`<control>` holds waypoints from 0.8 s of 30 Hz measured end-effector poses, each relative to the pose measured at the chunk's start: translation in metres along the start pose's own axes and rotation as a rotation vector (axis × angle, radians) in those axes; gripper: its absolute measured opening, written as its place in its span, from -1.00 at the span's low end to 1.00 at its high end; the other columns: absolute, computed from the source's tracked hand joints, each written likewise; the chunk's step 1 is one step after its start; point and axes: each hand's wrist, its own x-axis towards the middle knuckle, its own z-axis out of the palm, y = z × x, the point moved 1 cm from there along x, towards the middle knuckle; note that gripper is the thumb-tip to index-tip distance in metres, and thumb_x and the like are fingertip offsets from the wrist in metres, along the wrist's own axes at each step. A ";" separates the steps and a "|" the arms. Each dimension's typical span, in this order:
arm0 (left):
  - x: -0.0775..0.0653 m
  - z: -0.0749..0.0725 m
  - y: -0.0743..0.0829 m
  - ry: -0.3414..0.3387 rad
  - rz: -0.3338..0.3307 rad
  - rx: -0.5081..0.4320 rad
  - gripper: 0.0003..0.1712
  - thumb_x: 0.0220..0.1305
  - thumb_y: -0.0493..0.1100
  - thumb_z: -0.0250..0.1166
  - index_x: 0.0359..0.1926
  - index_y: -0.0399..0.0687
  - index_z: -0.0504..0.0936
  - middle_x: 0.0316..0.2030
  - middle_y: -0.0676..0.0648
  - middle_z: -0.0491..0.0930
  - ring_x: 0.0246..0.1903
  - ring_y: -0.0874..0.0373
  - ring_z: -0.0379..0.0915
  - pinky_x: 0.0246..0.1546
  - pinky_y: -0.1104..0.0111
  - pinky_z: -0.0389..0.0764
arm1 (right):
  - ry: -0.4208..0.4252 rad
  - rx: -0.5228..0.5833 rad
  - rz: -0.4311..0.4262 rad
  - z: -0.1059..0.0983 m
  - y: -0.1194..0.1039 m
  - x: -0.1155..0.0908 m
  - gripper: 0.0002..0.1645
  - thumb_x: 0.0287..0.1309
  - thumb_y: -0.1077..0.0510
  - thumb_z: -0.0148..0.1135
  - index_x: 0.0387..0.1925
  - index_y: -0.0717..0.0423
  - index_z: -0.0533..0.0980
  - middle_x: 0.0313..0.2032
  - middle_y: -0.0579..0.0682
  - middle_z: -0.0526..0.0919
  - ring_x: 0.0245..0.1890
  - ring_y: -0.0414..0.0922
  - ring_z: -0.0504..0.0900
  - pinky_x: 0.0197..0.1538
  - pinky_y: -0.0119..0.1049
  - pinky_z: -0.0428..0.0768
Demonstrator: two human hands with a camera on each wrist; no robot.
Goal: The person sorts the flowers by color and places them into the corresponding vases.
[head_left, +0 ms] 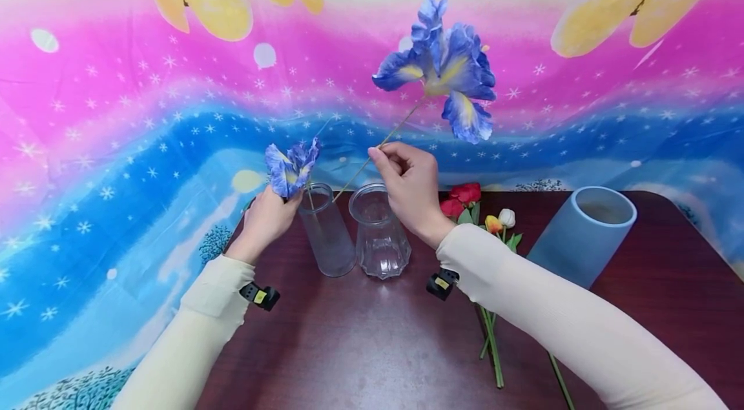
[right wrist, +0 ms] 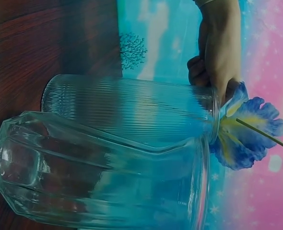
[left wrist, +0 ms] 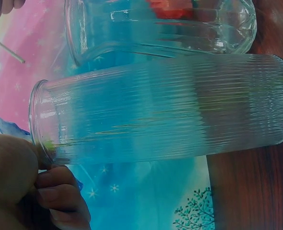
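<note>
Remotely, I'm seeing the ribbed vase [head_left: 330, 243] standing at 7 o'clock; larger iris [head_left: 447, 71] leaning at 1, right hand [head_left: 411, 183] pinching its stem [head_left: 401, 122]; left hand [head_left: 268, 217] at 8, pinching the vase's rim [left wrist: 34, 105]; smaller iris [head_left: 289, 171] standing inside, 9 o'clock.

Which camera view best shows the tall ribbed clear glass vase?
The left wrist view: the tall ribbed clear glass vase shows large, its ribbed side unobstructed. The head view shows it smaller, from above; the right wrist view shows it partly behind the faceted clear glass vase.
</note>
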 end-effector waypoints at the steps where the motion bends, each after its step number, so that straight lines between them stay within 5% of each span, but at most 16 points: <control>1: 0.000 0.000 0.000 0.001 0.000 -0.001 -0.29 0.52 0.18 0.01 0.45 -0.18 0.29 0.24 -0.35 0.53 0.17 -0.30 0.52 0.02 -0.20 0.51 | -0.002 -0.004 0.006 0.002 0.000 0.001 -0.78 0.30 0.19 0.32 -0.38 0.31 0.65 -0.67 -0.05 0.21 -0.63 -0.23 0.16 -0.49 -0.40 0.16; 13: 0.000 -0.001 0.000 0.009 0.004 -0.004 -0.31 0.53 0.18 0.01 0.44 -0.18 0.30 0.18 -0.35 0.56 0.11 -0.29 0.56 -0.03 -0.16 0.52 | -0.086 -0.112 0.082 0.020 0.006 0.008 -0.76 0.36 0.09 0.28 -0.33 0.18 0.68 -0.67 -0.07 0.21 -0.61 -0.13 0.22 -0.36 -0.33 0.27; 24: 0.000 -0.001 0.001 -0.004 -0.004 -0.003 -0.29 0.53 0.17 0.01 0.47 -0.18 0.27 0.27 -0.36 0.51 0.21 -0.30 0.49 0.07 -0.22 0.49 | -0.145 -0.277 0.122 0.035 0.018 0.005 -0.74 0.38 -0.01 0.25 -0.30 0.05 0.71 -0.71 -0.10 0.24 -0.64 -0.13 0.27 -0.43 -0.32 0.17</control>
